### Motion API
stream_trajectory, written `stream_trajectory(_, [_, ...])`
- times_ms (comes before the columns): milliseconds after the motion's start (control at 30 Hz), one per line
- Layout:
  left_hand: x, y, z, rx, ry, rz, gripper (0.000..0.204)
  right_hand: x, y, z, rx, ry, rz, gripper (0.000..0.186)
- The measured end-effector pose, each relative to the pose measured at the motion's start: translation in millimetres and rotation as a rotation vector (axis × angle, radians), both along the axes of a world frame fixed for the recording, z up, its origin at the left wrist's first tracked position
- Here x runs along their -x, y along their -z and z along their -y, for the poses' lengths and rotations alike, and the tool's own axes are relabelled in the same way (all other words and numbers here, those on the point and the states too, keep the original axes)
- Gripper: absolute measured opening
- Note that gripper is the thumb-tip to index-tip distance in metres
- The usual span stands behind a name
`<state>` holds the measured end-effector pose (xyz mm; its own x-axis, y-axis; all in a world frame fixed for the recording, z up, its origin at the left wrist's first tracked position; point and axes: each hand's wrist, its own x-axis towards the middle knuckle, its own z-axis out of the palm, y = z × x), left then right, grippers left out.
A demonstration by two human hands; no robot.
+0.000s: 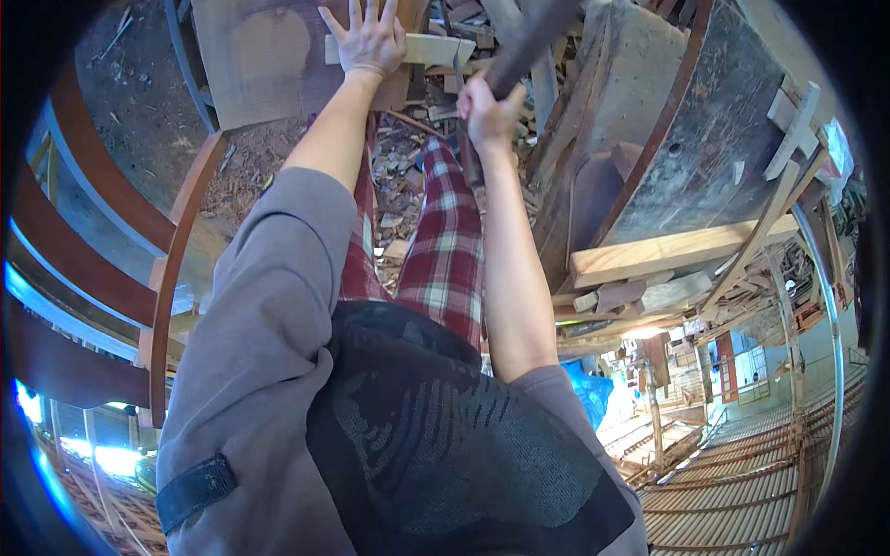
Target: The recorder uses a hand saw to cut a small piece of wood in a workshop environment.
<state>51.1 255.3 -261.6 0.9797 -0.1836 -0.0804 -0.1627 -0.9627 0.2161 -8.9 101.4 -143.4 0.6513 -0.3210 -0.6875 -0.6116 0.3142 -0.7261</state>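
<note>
My left hand [368,42] lies flat with its fingers spread, palm down over a pale wood strip [436,49] that crosses a broad brown wooden panel [269,69]. Right of the strip's end, my right hand [491,116] is closed around a thick dark bar [533,46], which slants up and to the right out of the picture. The bar's kind and far end cannot be made out. Close to that fist, a thin dark upright piece passes the end of the strip. My palm hides part of the strip.
Wood scraps [408,195] litter the ground around my legs. Curved reddish-brown slats in a frame [185,269] stand at the left. To the right are a large dark-faced slab [709,134], a pale wooden beam [677,252] and stacked offcuts [640,295].
</note>
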Motion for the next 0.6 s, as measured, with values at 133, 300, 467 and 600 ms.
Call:
stream_trajectory(133, [3,1,6,0.028,-0.007,-0.025,0.067,-9,-33,11,-0.007,-0.04,0.005,0.014])
stream_trajectory(300, [3,4,4,0.038,-0.017,-0.046,0.067,13,-101,1,-0.004,-0.004,-0.053,0.011])
stream_trajectory(467, [2,2,1,0.048,-0.029,-0.038,0.066,74,-185,8,-0.043,-0.069,-0.063,0.005])
stream_trajectory(600, [5,4,1,0.055,-0.018,-0.029,0.066,82,-198,4,-0.11,-0.04,-0.08,0.004])
